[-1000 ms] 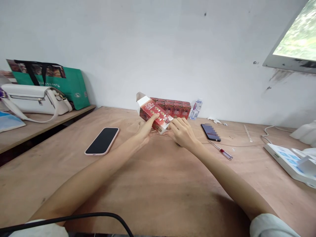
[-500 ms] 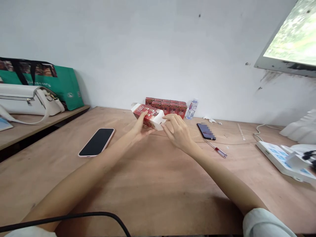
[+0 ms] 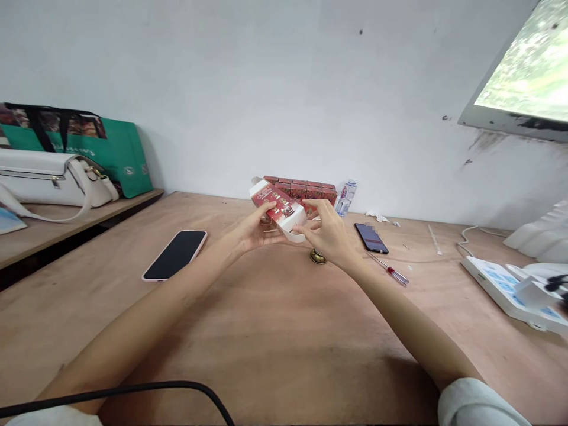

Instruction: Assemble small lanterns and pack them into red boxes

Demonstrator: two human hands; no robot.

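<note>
My left hand (image 3: pixel 258 229) is closed around a red and white printed cardboard box (image 3: pixel 278 206), held tilted above the table. White flaps stand out at both ends of the box. My right hand (image 3: pixel 327 231) is at the near right end, its thumb and fingers bent around the open flap there. Just below that hand a small round brass-coloured object (image 3: pixel 318 256) lies on the table, partly covered by the hand. Behind the box stand several similar red boxes (image 3: pixel 314 190) in rows against the wall.
A phone with a pink case (image 3: pixel 175 255) lies at left, a dark phone (image 3: pixel 371 238) and a screwdriver (image 3: pixel 390 270) at right. A clear bottle (image 3: pixel 347 197) stands by the boxes. A power strip (image 3: pixel 510 291) is far right; a black cable (image 3: pixel 133 389) crosses the front left.
The box has shifted right and turned, its right end now tipped lower. My right hand has moved slightly right with the flap. The brass-coloured object now shows below the hand.
</note>
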